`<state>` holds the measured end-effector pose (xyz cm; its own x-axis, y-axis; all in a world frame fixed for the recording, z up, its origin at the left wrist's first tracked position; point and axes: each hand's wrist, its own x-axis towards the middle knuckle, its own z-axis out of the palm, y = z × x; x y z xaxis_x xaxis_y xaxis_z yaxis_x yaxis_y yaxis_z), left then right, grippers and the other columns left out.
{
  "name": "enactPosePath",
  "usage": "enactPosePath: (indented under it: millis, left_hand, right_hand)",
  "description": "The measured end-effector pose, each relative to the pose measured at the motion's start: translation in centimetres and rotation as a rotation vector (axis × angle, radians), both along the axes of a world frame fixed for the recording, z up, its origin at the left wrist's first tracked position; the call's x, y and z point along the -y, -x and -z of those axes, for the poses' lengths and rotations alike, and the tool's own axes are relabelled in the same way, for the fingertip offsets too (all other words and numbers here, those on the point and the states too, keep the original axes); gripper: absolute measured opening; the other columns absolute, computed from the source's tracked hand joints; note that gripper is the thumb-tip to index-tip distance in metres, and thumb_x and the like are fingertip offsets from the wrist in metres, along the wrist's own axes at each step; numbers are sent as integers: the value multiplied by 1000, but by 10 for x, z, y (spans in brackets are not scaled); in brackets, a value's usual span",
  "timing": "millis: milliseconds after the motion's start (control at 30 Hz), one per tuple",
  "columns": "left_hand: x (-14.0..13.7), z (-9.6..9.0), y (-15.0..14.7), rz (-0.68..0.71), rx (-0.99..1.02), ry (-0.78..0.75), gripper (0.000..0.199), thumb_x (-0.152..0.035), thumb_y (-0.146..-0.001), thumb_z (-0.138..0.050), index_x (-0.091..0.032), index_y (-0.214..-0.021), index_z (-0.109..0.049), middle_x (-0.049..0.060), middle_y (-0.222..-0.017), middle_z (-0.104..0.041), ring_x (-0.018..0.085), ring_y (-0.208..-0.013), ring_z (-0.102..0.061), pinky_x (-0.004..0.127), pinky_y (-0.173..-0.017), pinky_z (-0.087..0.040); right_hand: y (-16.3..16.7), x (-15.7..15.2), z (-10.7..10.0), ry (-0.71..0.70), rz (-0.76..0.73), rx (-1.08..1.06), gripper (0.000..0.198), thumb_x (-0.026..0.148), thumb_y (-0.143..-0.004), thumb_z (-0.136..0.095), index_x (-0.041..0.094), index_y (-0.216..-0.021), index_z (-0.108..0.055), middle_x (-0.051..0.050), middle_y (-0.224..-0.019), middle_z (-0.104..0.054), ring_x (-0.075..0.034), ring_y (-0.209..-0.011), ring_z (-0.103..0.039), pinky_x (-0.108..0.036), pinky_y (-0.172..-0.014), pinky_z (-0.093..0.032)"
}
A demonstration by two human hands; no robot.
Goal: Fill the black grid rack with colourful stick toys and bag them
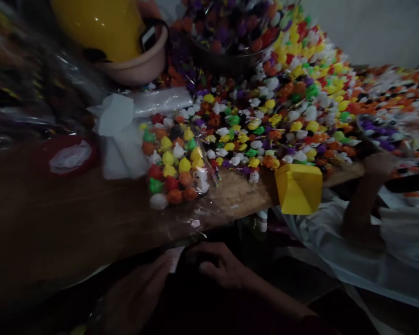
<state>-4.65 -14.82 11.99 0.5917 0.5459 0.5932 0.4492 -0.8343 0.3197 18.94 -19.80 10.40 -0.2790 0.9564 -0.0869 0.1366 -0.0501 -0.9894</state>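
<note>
At the bottom, below the table edge, my left hand (134,293) is closed with a small white slip of paper (175,258) at its fingertips. Opposite it, my right hand (225,267) has bent fingers and its thumb held apart; nothing shows in its grip, though its fingertips are dim. Just beyond both hands lies a clear plastic bag (181,215), its loose end toward me. Inside are several small coloured toy figures (184,165), in yellow, orange, red, green and white.
A large heap of similar toys (254,125) covers the table's back and right. A yellow scoop-like container (298,190) sits at the edge. Left are stacked clear bags (124,156) and a red dish (43,156); behind, a pink basin (139,65). Another person's arm (363,204) is at right.
</note>
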Motion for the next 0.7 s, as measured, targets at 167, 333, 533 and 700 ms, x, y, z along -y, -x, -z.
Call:
enactPosePath:
  millis: [167, 333, 533, 700]
  left_hand:
    - [8, 12, -44, 239, -153, -86, 26, -11, -98, -54, -9, -120, -68, 12, -113, -76, 17, -92, -73, 27, -82, -59]
    - [9, 32, -50, 248, -245, -84, 22, -19, -100, -58, -13, -118, -68, 11, -114, -75, 13, -84, -70, 25, -75, -58]
    - [16, 36, -52, 160, -119, -155, 20, -19, -92, -69, -17, -112, -68, 6, -112, -76, 16, -93, -68, 27, -80, -57]
    - [-6, 10, -61, -161, -10, -192, 41, -31, -86, -78, -23, -122, -62, 11, -136, -65, 33, -147, -40, 56, -119, -39]
  right_hand:
    - [-7, 25, -11, 420, 221, -224, 43, 58, -89, -65, 23, -111, -78, -3, -93, -75, -25, -96, -69, -34, -87, -58]
    - [-4, 31, 15, 570, 385, -328, 52, 62, -81, -75, 16, -104, -78, -7, -84, -73, -19, -79, -66, -27, -68, -52]
    - [-3, 15, 21, 559, 459, -277, 55, 65, -64, -85, 13, -77, -73, -1, -68, -62, -11, -62, -52, -22, -57, -41]
    - [-5, 0, 17, 502, 428, -193, 58, 73, -81, -66, 15, -73, -65, 1, -55, -54, -9, -48, -44, -22, -46, -33]
